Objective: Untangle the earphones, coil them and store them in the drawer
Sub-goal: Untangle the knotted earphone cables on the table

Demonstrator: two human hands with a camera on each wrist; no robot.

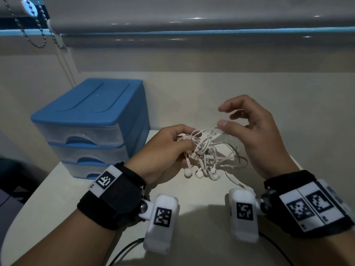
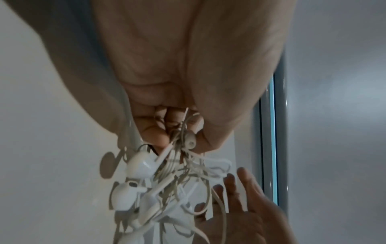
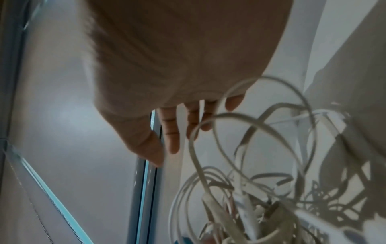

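Note:
A tangled bundle of white earphones (image 1: 207,150) hangs above the table, with several earbuds (image 1: 198,173) and a jack plug (image 1: 241,186) dangling low. My left hand (image 1: 169,148) pinches the knot between thumb and curled fingers; the left wrist view shows that grip on the earphones (image 2: 181,145). My right hand (image 1: 255,131) hovers just right of the bundle with fingers spread and relaxed, the thumb tip near a top loop. In the right wrist view its fingers (image 3: 173,132) are straight and hold nothing, the cable loops (image 3: 250,148) lying in front. The blue drawer unit (image 1: 92,127) stands to the left, all drawers closed.
A pale table (image 1: 192,237) carries the drawer unit near its left edge. A window blind with a beaded chain (image 1: 38,35) hangs at the back left. Dark cables (image 1: 124,250) trail off my wrist cameras at the front edge.

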